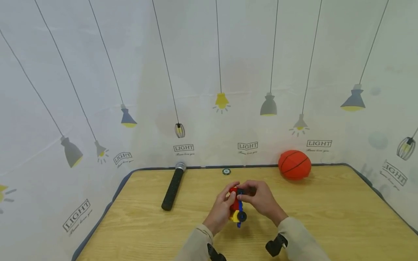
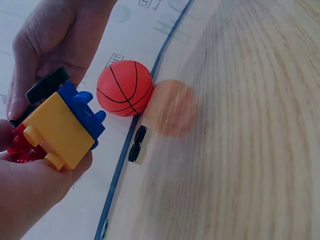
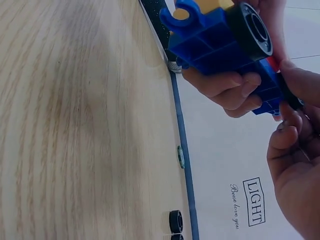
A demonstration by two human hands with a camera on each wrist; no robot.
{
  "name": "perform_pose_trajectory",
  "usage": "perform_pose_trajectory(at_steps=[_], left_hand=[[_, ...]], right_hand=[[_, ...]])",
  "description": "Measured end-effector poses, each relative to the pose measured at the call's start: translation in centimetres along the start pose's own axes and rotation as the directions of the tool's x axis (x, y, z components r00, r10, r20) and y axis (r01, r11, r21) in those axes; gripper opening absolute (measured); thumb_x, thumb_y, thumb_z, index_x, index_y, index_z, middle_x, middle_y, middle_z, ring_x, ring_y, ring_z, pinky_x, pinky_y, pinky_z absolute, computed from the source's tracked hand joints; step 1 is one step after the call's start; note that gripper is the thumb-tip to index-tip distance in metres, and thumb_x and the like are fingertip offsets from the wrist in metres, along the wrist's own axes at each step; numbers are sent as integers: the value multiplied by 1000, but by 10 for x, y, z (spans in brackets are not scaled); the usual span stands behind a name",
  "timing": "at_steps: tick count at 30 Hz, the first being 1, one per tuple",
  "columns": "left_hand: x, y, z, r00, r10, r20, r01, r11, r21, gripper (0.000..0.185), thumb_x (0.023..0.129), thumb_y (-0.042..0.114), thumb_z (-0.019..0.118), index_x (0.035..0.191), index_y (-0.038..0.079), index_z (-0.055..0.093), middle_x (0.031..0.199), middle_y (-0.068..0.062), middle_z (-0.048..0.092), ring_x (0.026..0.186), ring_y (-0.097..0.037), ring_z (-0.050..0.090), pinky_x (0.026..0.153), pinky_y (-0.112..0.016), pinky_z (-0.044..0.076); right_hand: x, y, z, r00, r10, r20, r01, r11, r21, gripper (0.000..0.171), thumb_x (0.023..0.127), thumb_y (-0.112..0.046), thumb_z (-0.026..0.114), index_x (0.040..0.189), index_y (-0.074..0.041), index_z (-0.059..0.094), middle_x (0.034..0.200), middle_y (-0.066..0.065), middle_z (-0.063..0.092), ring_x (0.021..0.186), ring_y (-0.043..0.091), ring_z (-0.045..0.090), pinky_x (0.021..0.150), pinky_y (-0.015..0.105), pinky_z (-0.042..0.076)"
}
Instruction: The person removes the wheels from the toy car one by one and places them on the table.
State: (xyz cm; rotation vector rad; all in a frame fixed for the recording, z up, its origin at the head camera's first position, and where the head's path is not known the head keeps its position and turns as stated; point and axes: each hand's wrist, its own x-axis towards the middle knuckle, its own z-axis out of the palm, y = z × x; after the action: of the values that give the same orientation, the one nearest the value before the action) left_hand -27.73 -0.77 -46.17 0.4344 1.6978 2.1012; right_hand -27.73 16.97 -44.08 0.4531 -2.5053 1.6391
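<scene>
Both hands hold a toy car (image 1: 237,208) built of red, yellow and blue blocks with black wheels, just above the middle of the wooden table (image 1: 326,217). My left hand (image 1: 226,203) grips the car's body from the left; the left wrist view shows its yellow block (image 2: 57,132) on my fingers. My right hand (image 1: 246,194) pinches a black wheel (image 2: 47,85) at the car's far end. The right wrist view shows the blue underside (image 3: 220,42) and another wheel (image 3: 250,30).
An orange ball (image 1: 294,165) lies at the back right by the curtain. A black stick with a silver head (image 1: 173,188) lies at the back left. Loose black wheels (image 2: 137,144) sit by the table's back edge.
</scene>
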Motion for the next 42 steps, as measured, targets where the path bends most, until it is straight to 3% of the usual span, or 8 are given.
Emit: perform_pose_trajectory(at_steps=[7, 11, 18, 21, 25, 30, 35, 42], left_hand=[[0, -2, 2, 1000, 4, -10, -3, 998, 67, 42, 111, 31, 33, 151, 26, 41, 128, -11, 57, 99, -19, 56, 77, -26, 46], [0, -3, 4, 1000, 14, -11, -13, 999, 46, 43, 111, 31, 33, 152, 20, 39, 126, -12, 58, 98, -19, 58, 77, -25, 49], [1, -8, 0, 999, -4, -42, 3, 1000, -16, 43, 111, 29, 34, 152, 15, 39, 139, -16, 51, 104, -18, 57, 83, -25, 52], [1, -9, -6, 998, -9, -60, 8, 1000, -25, 43, 111, 29, 33, 152, 16, 39, 143, -17, 47, 108, -20, 55, 86, -25, 51], [-3, -8, -12, 998, -25, -53, 24, 1000, -20, 44, 111, 30, 32, 153, 20, 36, 145, -16, 43, 114, -25, 52, 89, -26, 49], [-3, -4, -12, 999, -17, -36, 15, 999, -36, 44, 111, 32, 34, 154, 21, 36, 145, -16, 41, 114, -25, 53, 90, -26, 50], [-2, -2, -11, 1000, -20, -19, 19, 998, -60, 46, 110, 32, 37, 154, 21, 36, 142, -20, 44, 105, -22, 62, 95, -32, 54], [-1, -4, -13, 997, -37, -66, 32, 996, -87, 44, 110, 31, 36, 153, 22, 38, 133, -19, 51, 109, -26, 66, 100, -37, 55]], right_hand=[[-1, -1, 0, 999, -47, -25, 45, 997, -55, 22, 83, -7, 80, 105, -4, 75, 78, 6, 62, 67, 11, 51, 60, 20, 45], [-3, -1, 0, 996, -85, -27, 83, 994, -72, 20, 83, -7, 80, 102, -4, 75, 78, 6, 62, 67, 10, 50, 59, 20, 45], [-4, 4, 7, 985, -172, -34, 167, 979, -118, 17, 81, 7, 77, 84, -11, 77, 77, 0, 63, 67, 7, 52, 62, 19, 50], [-3, 7, 9, 979, -200, -36, 193, 970, -146, 19, 81, 7, 76, 85, -11, 79, 83, 0, 68, 69, 5, 55, 65, 18, 54], [-2, 10, 9, 993, -100, -56, 98, 994, -52, 16, 87, -6, 76, 103, -7, 76, 93, 7, 73, 70, 5, 61, 63, 19, 56], [-3, 11, 4, 999, 2, -45, 0, 1000, 31, 25, 90, -17, 76, 112, -5, 72, 94, 13, 74, 66, 9, 63, 59, 24, 55], [-5, 13, -3, 996, 63, -60, -56, 993, 108, 25, 89, -16, 76, 111, -4, 70, 93, 16, 72, 65, 13, 62, 59, 27, 54], [-7, 16, -16, 990, 119, -81, -109, 987, 122, 24, 91, -20, 75, 110, -5, 70, 95, 14, 72, 68, 15, 64, 60, 26, 52]])
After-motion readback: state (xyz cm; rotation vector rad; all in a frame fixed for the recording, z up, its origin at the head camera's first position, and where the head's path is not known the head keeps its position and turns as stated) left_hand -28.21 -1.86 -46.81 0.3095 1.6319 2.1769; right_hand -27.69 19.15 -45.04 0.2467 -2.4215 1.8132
